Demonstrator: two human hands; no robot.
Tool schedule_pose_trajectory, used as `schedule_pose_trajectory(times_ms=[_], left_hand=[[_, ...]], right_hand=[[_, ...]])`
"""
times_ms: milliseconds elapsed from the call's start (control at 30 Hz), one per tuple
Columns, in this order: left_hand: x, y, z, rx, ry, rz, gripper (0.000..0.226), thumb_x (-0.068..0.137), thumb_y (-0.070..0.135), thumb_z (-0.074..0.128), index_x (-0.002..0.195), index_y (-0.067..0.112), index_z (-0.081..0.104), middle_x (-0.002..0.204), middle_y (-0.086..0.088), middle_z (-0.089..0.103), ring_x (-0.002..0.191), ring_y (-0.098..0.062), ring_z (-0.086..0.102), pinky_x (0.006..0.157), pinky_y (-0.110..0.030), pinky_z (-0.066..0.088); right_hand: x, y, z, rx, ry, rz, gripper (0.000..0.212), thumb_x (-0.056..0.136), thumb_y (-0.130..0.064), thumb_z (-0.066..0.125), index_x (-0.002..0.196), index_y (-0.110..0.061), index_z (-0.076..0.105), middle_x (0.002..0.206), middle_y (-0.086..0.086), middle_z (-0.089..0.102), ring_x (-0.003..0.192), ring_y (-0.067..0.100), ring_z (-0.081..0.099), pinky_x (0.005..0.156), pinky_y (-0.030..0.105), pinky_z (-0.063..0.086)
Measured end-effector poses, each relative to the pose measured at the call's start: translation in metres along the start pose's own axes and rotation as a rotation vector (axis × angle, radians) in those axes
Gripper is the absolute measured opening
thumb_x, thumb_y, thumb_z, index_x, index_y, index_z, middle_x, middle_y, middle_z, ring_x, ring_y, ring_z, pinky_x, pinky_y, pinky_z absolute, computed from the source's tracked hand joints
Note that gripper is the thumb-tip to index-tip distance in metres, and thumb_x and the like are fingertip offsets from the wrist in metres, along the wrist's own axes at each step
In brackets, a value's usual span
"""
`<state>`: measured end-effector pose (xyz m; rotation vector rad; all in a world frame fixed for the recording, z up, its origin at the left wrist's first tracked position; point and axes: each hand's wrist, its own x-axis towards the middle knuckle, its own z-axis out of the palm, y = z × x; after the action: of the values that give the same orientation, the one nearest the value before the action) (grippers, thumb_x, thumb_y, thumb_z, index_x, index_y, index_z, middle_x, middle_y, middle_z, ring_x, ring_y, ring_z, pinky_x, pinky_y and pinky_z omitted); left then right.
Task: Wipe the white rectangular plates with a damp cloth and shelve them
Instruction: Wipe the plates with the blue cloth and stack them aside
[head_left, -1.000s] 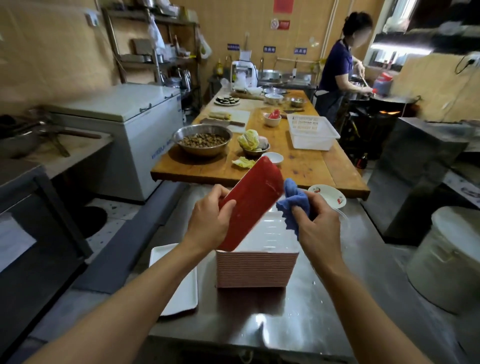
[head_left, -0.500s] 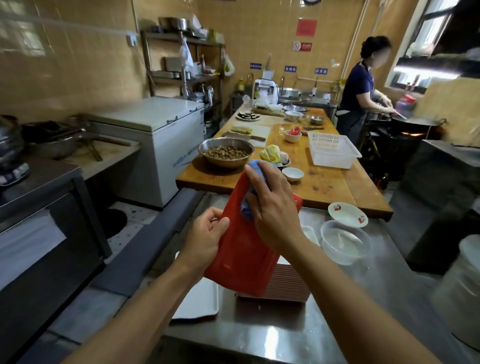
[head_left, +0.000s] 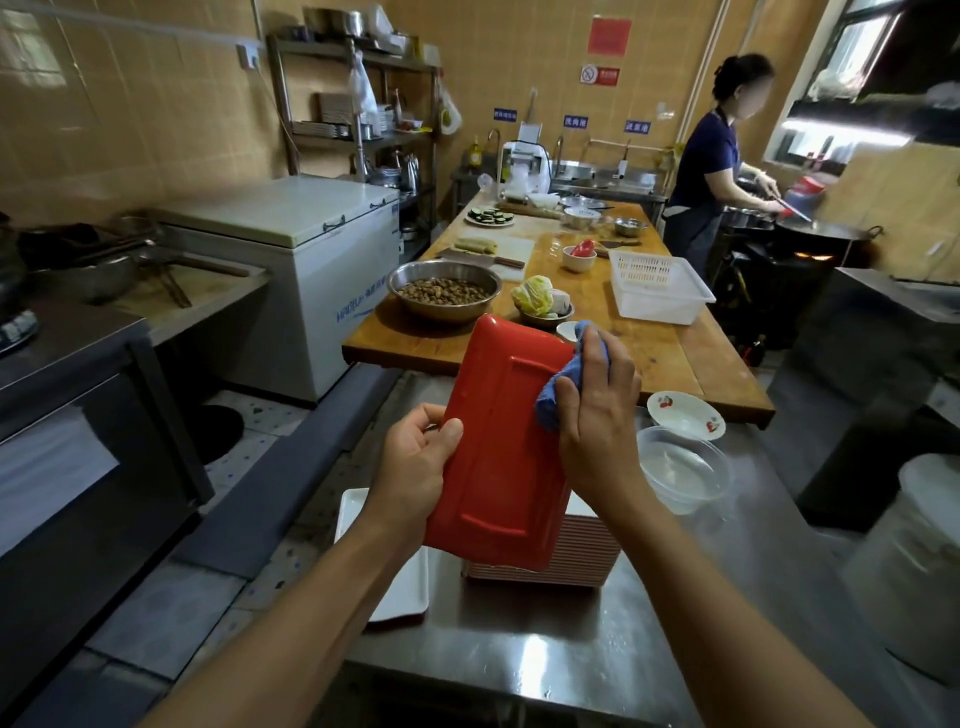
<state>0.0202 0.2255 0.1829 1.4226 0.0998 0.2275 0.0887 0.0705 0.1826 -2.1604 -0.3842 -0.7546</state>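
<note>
Now the cloth (head_left: 558, 395) has slid from the top of the plate (head_left: 498, 447) to its right edge, pinched in the right hand (head_left: 597, 410). The left hand (head_left: 415, 467) grips the left edge, red underside facing up, above the stack (head_left: 566, 551) on the surface (head_left: 545, 649). Likely the back is nearly wiped; shelving remains.

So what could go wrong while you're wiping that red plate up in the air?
The plate is held by the left hand on one edge only, so a hard rub from the blue cloth in the right hand might make it slip onto the stack of plates below. An elbow could also bump the clear water bowl nearby.
</note>
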Motion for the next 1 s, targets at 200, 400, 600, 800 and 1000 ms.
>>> schedule_pose_trajectory(times_ms=[200, 400, 600, 800, 1000], left_hand=[[0.004, -0.001, 0.019, -0.153, 0.047, -0.018, 0.009, 0.098, 0.014, 0.046, 0.098, 0.012, 0.055, 0.079, -0.002, 0.071, 0.069, -0.016, 0.07, 0.056, -0.029, 0.057], [0.008, -0.006, 0.029, -0.21, 0.023, 0.004, 0.01, 0.099, 0.015, 0.044, 0.1, 0.013, 0.054, 0.081, 0.0, 0.072, 0.072, -0.016, 0.071, 0.057, -0.028, 0.057], [0.013, -0.022, 0.025, 0.02, -0.044, -0.053, 0.016, 0.102, 0.024, 0.035, 0.104, 0.023, 0.051, 0.105, -0.005, 0.067, 0.09, -0.015, 0.067, 0.07, -0.029, 0.053], [0.022, 0.006, 0.011, 0.23, -0.145, 0.081, 0.07, 0.08, 0.039, 0.071, 0.135, 0.031, 0.029, 0.127, 0.005, 0.05, 0.116, -0.013, 0.052, 0.083, -0.026, 0.045], [0.043, 0.059, 0.023, 0.687, -0.42, 0.299, 0.065, 0.067, 0.027, 0.084, 0.12, 0.032, 0.047, 0.111, 0.01, 0.062, 0.101, -0.008, 0.061, 0.086, -0.03, 0.053]], right_hand=[[-0.037, -0.007, -0.002, 0.069, -0.009, 0.191, 0.07, 0.091, -0.035, 0.039, 0.15, -0.015, 0.006, 0.144, 0.01, 0.021, 0.131, 0.02, 0.027, 0.104, 0.024, 0.024], [-0.047, 0.0, -0.02, 0.363, -0.135, 0.474, 0.065, 0.09, -0.02, 0.06, 0.145, -0.019, 0.025, 0.128, -0.002, 0.042, 0.114, 0.012, 0.046, 0.096, 0.028, 0.043], [-0.024, 0.005, -0.044, 0.496, -0.237, 0.482, 0.029, 0.077, -0.005, 0.072, 0.094, -0.02, 0.053, 0.088, 0.011, 0.065, 0.077, 0.022, 0.066, 0.064, 0.032, 0.059], [-0.011, 0.016, -0.068, 0.37, -0.386, 0.347, 0.044, 0.071, -0.001, 0.075, 0.103, -0.02, 0.051, 0.091, 0.004, 0.064, 0.083, 0.016, 0.065, 0.069, 0.026, 0.056], [-0.003, 0.016, -0.091, 0.336, -0.603, 0.248, 0.048, 0.071, 0.003, 0.074, 0.107, -0.019, 0.052, 0.095, 0.003, 0.063, 0.083, 0.011, 0.065, 0.068, 0.021, 0.055]])
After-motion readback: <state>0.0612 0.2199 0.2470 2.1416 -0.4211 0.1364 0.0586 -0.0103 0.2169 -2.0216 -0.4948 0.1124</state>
